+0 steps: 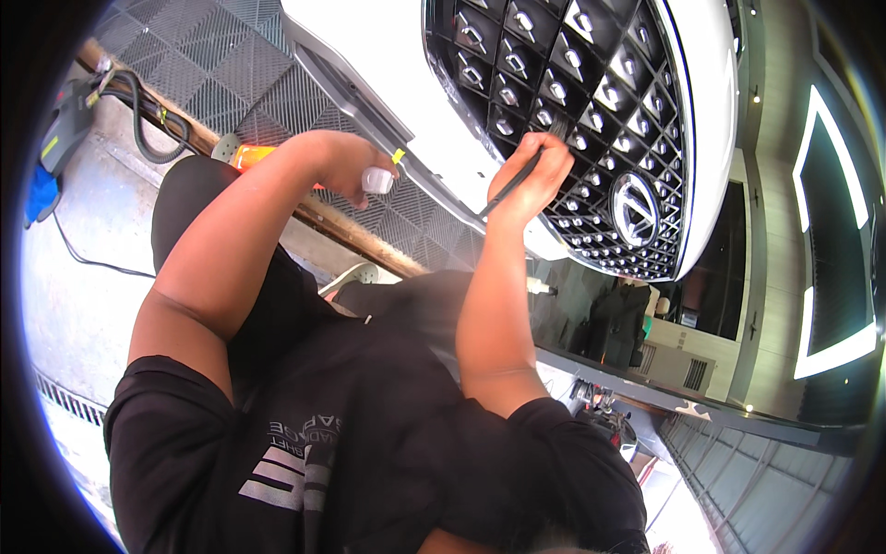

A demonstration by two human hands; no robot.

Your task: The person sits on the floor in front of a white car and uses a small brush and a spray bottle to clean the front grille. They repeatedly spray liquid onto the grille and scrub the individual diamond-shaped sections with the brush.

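The right hand (533, 180) is closed on a brush (512, 186), located at the lower left edge of the grille (595, 120), with the bristles toward its cells. The brush is gripped pen-fashion, close to the bristles, the handle slanting back across the hand; in this inspector's judgement, such a grip favours fine control among narrow, studded recesses. The left hand (351, 164), left of the grille and apart from it, has its fingers curled about an item of which a translucent piece (377, 180) shows, with a yellow tab (399, 157) just beside it. Carrying it off to that side appears to leave the brush arm an unobstructed reach. An orange object (254, 157) lies farther left of the grille, partly behind the left forearm; whether it joins the held item cannot be determined. Not verifiable: contact between bristles and grille, since the fingers and dark cells obscure the tips; the body of the left-hand item, covered by the palm; and the grille's upper end, cut off by the frame. The bumper (388, 55), left of the grille, is washed out by glare. A shoe (355, 277), below and left of the grille, is partly hidden by dark clothing.
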